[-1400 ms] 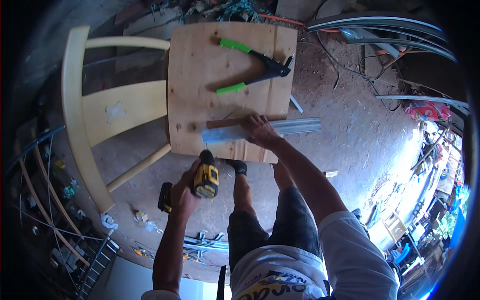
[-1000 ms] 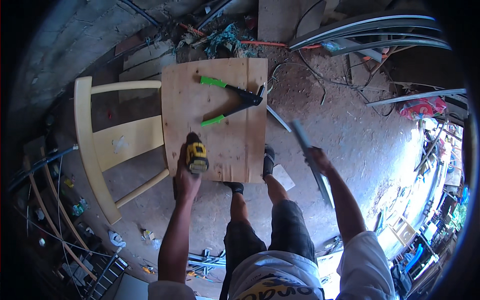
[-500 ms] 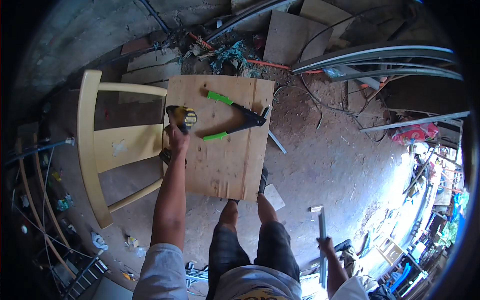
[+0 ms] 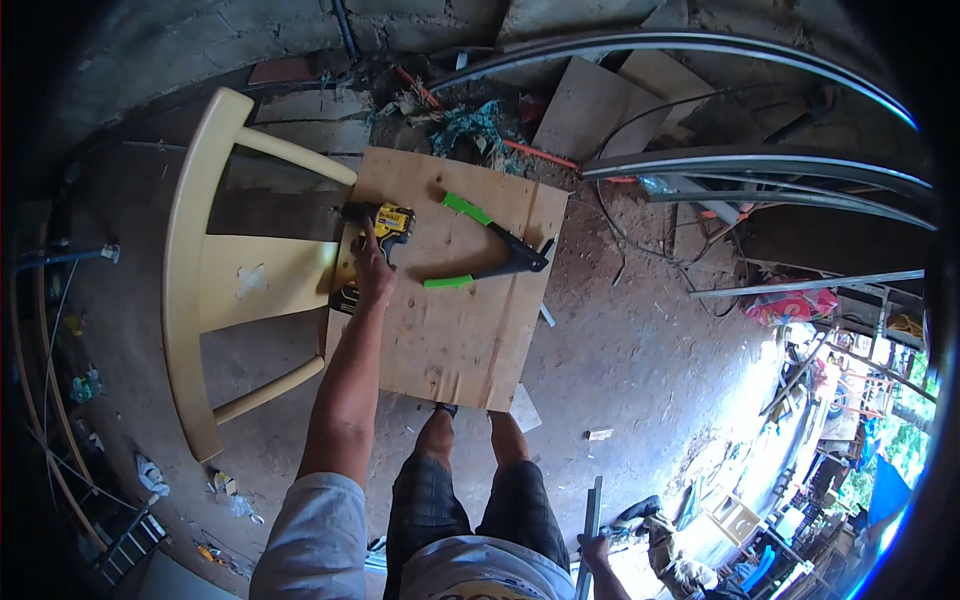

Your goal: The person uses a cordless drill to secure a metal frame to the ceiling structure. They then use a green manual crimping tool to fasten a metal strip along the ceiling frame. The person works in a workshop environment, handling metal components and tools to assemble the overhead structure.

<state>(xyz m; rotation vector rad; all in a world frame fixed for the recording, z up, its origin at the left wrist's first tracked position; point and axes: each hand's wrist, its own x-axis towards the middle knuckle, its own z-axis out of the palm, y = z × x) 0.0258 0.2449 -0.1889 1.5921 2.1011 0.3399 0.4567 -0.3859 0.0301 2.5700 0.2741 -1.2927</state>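
Observation:
My left hand (image 4: 373, 262) grips a yellow and black cordless drill (image 4: 394, 224) at the upper left of a square plywood board (image 4: 420, 360), which sits on a cream wooden chair (image 4: 186, 250). The drill lies on its side there. A riveter (image 4: 514, 257) with green handles lies open on the board, right of the drill. At the lower right, away from the board, my right hand (image 4: 592, 548) holds a grey metal channel (image 4: 591, 509), pointing upward in the view.
Long metal strips (image 4: 760, 170) and a black cable (image 4: 640, 230) fill the upper right, near leaning panels (image 4: 577, 105) and teal netting (image 4: 466, 125). A red bundle (image 4: 790, 305) lies right. Bent rails and a ladder (image 4: 130, 547) stand along the left. Clutter crowds the bright right side.
The channel has left the board, carried down and right by my right hand. My left hand has moved the drill from the lower edge up to the board's upper left. The view has shifted.

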